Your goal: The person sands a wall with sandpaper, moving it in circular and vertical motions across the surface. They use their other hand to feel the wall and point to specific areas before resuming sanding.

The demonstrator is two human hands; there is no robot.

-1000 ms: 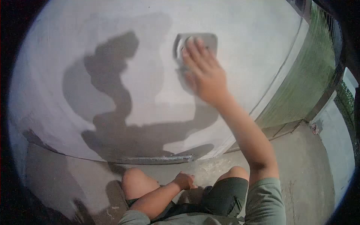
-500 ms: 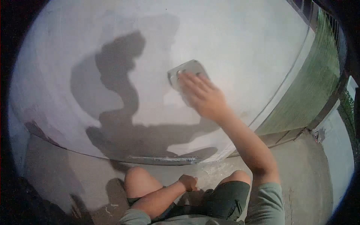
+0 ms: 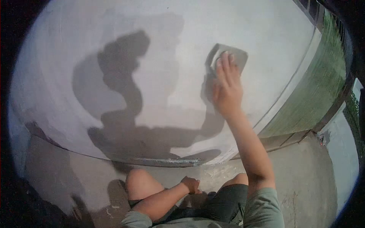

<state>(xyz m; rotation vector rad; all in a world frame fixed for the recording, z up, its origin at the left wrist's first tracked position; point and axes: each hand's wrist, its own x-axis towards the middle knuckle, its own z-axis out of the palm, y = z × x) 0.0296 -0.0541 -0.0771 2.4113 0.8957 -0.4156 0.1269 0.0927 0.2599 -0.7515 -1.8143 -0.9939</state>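
Note:
My right hand point(image 3: 229, 85) is raised against the white wall point(image 3: 152, 68), its fingers pressing a flat grey sheet or pad point(image 3: 238, 57) to the surface. The pad's upper and right parts show past the fingertips; what lies under the palm is hidden. Low in the view, between my knees, my left hand point(image 3: 191, 185) is closed near my lap, away from the wall. Whether it holds anything is too small to make out.
A green panel point(image 3: 310, 91) stands right of the wall's edge. Grey floor point(image 3: 304, 171) runs along the wall's base, and a pale slab point(image 3: 340, 140) lies at the far right. My shadow falls on the wall.
My right hand and the pad have moved right and upward across the wall, and the hand has turned more upright. My left hand has stayed in place.

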